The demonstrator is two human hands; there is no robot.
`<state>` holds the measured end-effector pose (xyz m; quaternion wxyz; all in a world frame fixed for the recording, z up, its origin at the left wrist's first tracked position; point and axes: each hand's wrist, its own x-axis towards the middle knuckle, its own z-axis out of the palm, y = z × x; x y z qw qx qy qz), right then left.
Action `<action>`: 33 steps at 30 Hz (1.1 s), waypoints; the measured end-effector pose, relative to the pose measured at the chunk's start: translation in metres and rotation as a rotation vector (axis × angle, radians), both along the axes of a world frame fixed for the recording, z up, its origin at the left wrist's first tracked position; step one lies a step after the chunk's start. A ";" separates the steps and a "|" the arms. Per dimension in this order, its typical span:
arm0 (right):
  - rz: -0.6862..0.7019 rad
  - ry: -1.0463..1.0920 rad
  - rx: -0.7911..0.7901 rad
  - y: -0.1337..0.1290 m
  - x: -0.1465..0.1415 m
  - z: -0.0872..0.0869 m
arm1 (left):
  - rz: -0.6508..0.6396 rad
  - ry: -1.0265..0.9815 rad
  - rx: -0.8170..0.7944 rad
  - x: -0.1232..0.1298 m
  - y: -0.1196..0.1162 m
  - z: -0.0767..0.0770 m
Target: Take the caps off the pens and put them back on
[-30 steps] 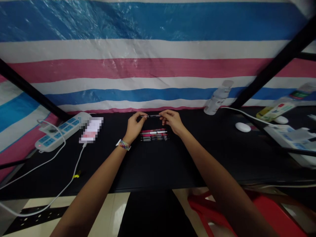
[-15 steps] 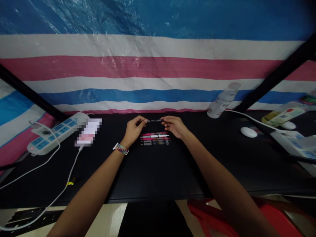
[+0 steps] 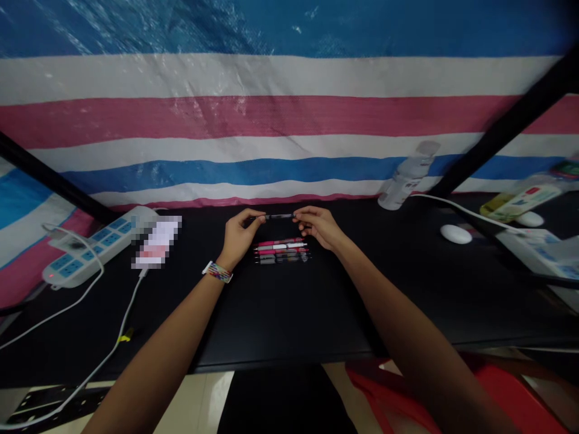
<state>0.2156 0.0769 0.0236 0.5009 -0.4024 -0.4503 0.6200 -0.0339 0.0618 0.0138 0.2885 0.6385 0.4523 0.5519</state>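
A dark pen (image 3: 279, 216) lies level between my two hands, toward the back of the black table (image 3: 289, 319). My left hand (image 3: 242, 234) pinches its left end between thumb and fingers. At the right end, my right hand (image 3: 319, 226) grips it with the fingertips, the other fingers curled under. Just nearer to me, several pens (image 3: 280, 246) lie side by side in a row, red and white ones at the back and grey or dark ones in front. A colourful woven band with a white edge circles my left wrist.
On the left are a white power strip (image 3: 97, 244), a blurred-out phone (image 3: 158, 241) and a white cable (image 3: 131, 307). A clear bottle (image 3: 407, 178), a white mouse (image 3: 456, 234), a bottle of yellowish liquid (image 3: 520, 199) and another power strip (image 3: 525, 253) stand or lie on the right. Striped sheeting (image 3: 289, 114) hangs behind.
The view has shifted slightly. Both hands still hold the dark pen by its ends, and it now shows more clearly between them. The row of pens looks the same.
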 end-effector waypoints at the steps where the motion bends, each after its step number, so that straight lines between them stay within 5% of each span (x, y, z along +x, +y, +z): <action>1: -0.007 0.007 0.015 0.001 0.000 -0.002 | -0.004 -0.004 -0.002 0.000 0.000 0.000; 24: -0.090 -0.034 0.168 0.001 -0.011 -0.008 | -0.043 -0.049 -0.087 0.001 0.002 0.002; 33: -0.073 -0.036 0.186 0.001 -0.015 -0.010 | 0.068 0.023 -0.093 -0.001 0.010 -0.007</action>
